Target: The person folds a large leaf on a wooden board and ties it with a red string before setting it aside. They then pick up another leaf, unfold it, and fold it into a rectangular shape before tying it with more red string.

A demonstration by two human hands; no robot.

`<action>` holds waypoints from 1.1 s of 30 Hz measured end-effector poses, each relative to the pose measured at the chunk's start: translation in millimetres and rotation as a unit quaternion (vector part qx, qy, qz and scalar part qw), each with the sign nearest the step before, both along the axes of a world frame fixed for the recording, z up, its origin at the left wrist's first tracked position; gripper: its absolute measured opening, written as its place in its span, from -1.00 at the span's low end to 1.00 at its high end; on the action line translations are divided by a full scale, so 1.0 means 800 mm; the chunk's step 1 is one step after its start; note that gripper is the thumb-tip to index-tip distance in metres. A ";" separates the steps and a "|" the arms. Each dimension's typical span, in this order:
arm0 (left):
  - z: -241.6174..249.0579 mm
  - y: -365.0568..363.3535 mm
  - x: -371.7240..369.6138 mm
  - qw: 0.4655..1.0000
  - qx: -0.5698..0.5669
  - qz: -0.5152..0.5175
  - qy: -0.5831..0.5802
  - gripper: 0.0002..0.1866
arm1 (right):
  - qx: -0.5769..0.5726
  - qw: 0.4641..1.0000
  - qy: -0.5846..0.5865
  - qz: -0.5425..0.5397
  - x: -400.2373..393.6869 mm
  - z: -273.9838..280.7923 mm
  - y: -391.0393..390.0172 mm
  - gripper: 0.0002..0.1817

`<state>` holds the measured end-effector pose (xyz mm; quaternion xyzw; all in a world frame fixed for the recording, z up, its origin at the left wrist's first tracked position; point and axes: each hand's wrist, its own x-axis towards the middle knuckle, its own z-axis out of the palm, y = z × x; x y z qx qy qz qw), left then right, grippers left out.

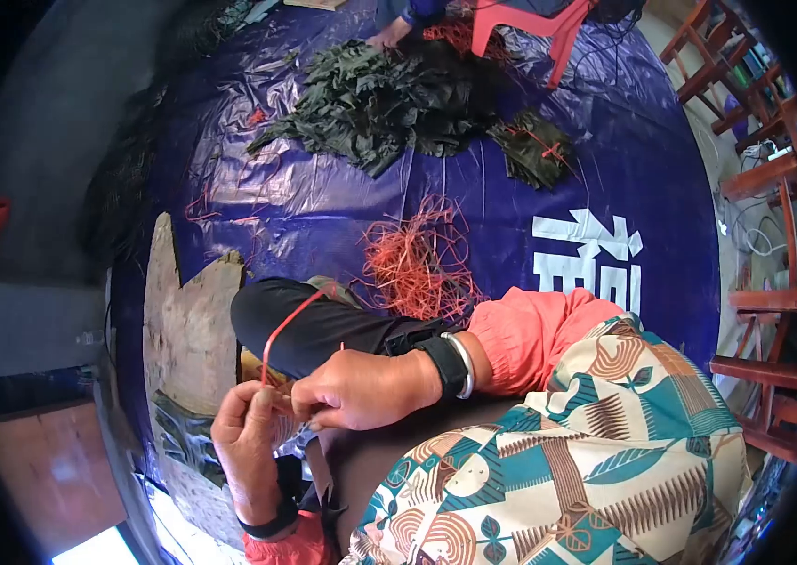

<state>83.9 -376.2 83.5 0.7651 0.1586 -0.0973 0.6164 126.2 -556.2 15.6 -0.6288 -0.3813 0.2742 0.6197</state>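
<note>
My left hand (249, 438) is closed in a pinch on a thin red strip (282, 325), which arcs up from the fingertips. Close against it, my right hand (351, 391) is curled with its fingers pressed together; a short red end sticks up above it, and what its fingertips grip is hidden. Both hands are over my lap, beside my bent dark-trousered knee. Beyond the knee, a tangled pile of red strips (422, 264) lies on the blue sheet (323, 240).
A heap of dark green leaves (370, 104) lies farther off, with a tied leaf bundle (532, 149) at its right. Another person's hand (389, 35) touches the heap near a red plastic chair (530, 24). A wooden board (186, 325) is at left; wooden chairs (770, 299) line the right.
</note>
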 end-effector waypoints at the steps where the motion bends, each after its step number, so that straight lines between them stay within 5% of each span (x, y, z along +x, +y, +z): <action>1: 0.006 0.004 -0.007 0.999 0.002 0.036 -0.019 -0.89 | 0.083 0.989 -0.082 -0.094 -0.002 0.009 0.005 -0.69; 3: 0.008 0.037 -0.022 0.999 0.035 0.028 -0.030 -0.89 | 0.195 0.921 -0.234 -0.242 0.001 0.031 0.018 -0.54; 6: 0.036 0.048 -0.036 0.994 0.092 -0.014 -0.054 -0.92 | 0.161 0.933 -0.258 -0.193 0.007 0.049 0.043 -0.43; 8: 0.039 0.085 -0.047 0.985 0.152 -0.021 -0.079 -0.93 | 0.024 0.986 -0.163 -0.021 0.015 0.033 0.083 -0.65; 10: 0.030 0.148 -0.064 0.954 0.233 0.006 -0.190 -0.92 | 0.028 0.986 -0.153 -0.063 0.014 0.013 0.126 -0.85; 12: 0.024 0.214 -0.104 0.900 0.346 0.106 -0.242 -0.91 | 0.039 0.954 -0.272 -0.121 0.016 0.006 0.147 -0.92; 16: 0.009 0.378 -0.162 0.838 0.436 0.222 -0.243 -0.89 | -0.035 0.929 -0.347 -0.122 0.022 0.029 0.160 -0.88; 20: 0.003 0.424 -0.206 0.797 0.509 0.243 -0.216 -0.86 | -0.106 0.965 -0.196 -0.140 -0.009 0.055 0.152 -0.87; 23: -0.028 0.446 -0.179 0.759 0.562 0.230 -0.237 -0.86 | -0.142 0.962 -0.181 -0.144 0.013 0.052 0.162 -0.90; 26: -0.045 0.485 -0.160 0.746 0.595 0.231 -0.189 -0.87 | -0.099 0.919 -0.353 -0.149 0.013 0.047 0.202 -0.97; 33: -0.052 0.544 -0.027 0.699 0.628 0.230 -0.252 -0.85 | -0.118 0.893 -0.432 0.042 -0.034 -0.012 0.278 -0.91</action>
